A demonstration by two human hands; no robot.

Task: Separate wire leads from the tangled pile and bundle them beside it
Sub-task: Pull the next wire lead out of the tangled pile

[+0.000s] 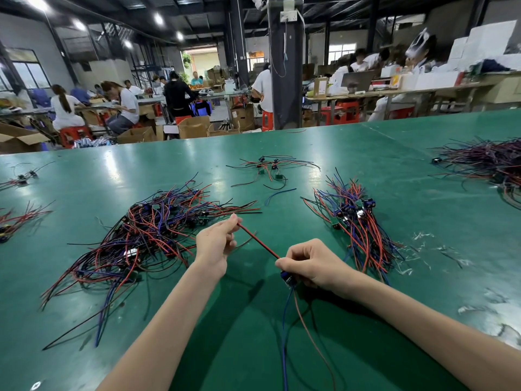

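Note:
A tangled pile (146, 235) of red, blue and black wire leads with small blue parts lies on the green table, left of my hands. A sorted bundle (358, 221) of the same leads lies to the right. Between my hands a red-and-black wire pair (258, 241) is stretched taut. My left hand (215, 244) pinches its far end above the pile's right edge. My right hand (310, 263) grips the lead at its small blue component (287, 277). From that hand a blue wire and a red wire (307, 331) hang down toward the near edge.
A small loose group of leads (272, 167) lies farther back at centre. Another large wire heap (490, 162) sits at the far right, and small clusters (17, 218) at the left edge. Bits of clear scrap (423, 249) litter the right side. People work at benches behind the table.

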